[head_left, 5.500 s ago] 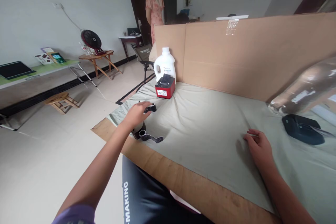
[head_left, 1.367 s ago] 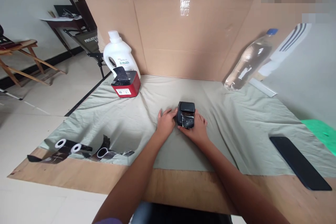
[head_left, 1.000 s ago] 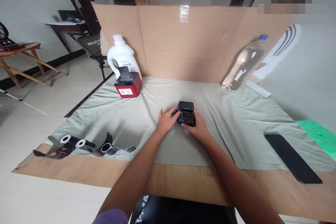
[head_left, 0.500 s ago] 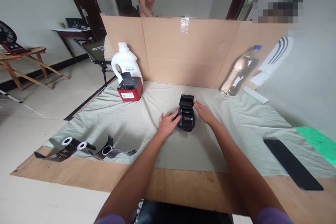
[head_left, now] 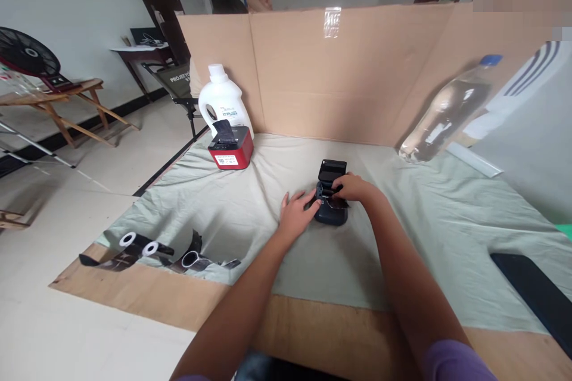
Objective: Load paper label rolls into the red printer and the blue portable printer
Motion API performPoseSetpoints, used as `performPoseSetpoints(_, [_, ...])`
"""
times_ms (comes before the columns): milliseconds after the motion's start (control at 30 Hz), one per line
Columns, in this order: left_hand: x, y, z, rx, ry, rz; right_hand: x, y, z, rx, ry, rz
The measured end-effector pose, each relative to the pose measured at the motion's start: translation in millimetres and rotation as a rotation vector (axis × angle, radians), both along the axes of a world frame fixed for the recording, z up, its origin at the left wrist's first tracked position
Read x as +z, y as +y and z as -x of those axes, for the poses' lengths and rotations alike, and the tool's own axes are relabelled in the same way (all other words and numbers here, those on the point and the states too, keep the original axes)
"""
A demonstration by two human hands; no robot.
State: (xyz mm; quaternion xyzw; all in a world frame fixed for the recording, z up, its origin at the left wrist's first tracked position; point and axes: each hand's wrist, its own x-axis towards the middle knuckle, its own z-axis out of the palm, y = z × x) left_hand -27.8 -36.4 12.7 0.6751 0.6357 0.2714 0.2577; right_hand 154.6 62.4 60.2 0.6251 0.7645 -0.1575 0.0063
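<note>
A small dark portable printer (head_left: 329, 216) stands on the cloth in front of me, its lid (head_left: 332, 170) raised at the back. My left hand (head_left: 296, 215) rests at its left side, fingers spread and the tips touching the casing. Over the open compartment, my right hand (head_left: 354, 187) comes in from the right with fingers closed on a black paper roll, mostly hidden by the hand. From under those fingers a loose dark strip (head_left: 339, 203) sticks out over the printer's front.
Black paper rolls (head_left: 138, 245) with loose strips lie at the left front. A red printer (head_left: 236, 152) and white detergent bottle (head_left: 227, 101) stand back left. A clear bottle (head_left: 451, 110) leans back right; a phone (head_left: 531, 289) lies right. A cardboard screen (head_left: 330, 83) closes the back.
My right hand has moved from beside the printer to its open compartment and taken hold of the paper roll. The loose strip has shifted to the right. My left hand stays against the printer.
</note>
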Motion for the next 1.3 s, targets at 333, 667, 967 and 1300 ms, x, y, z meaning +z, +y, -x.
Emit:
performPoseSetpoints(333, [-0.4, -2, -1, 0.007, 0.009, -0.033, 40.9, -16, -12, 0.054, 0.213, -0.083])
performPoseSetpoints(667, [-5.4, -3, -1, 0.041, -0.001, -0.113, 91.0, -90, 87, 0.336, 0.652, -0.251])
performPoseSetpoints(967, [-9.7, 2, 0, 0.0, -0.03, -0.02, 30.2, -96, 261, 0.707, 0.2, -0.22])
performPoseSetpoints(1300, [-2.8, 0, 1, -0.013, -0.05, -0.017, 24.5, -112, 283, 0.773, 0.168, -0.357])
